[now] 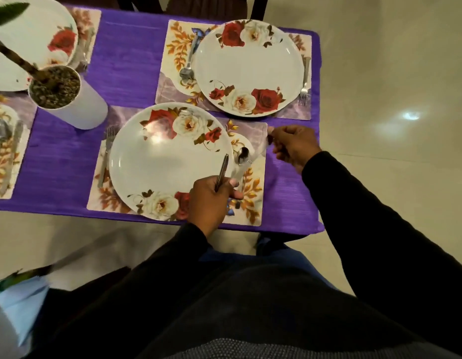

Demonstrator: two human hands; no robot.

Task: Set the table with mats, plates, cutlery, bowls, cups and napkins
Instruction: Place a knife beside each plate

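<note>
A white rose-patterned plate (170,159) sits on the near floral mat (253,203) at the table's front edge. My left hand (211,200) hovers over the plate's right rim and grips a table knife (222,169), its blade pointing away from me. Just right of the knife, a spoon (242,154) lies blurred over the mat; its handle reaches my left fingers, and I cannot tell whether they hold it. With curled fingers, my right hand (294,147) pinches the mat's far right corner. A fork (105,156) lies left of the plate.
A second plate (250,66) sits on the far mat (173,42), with a spoon (188,60) on one side and a fork (305,79) on the other. A white plant pot (79,110) stands left of centre. Another plate (30,40) and a mat with cutlery (4,151) are at the left.
</note>
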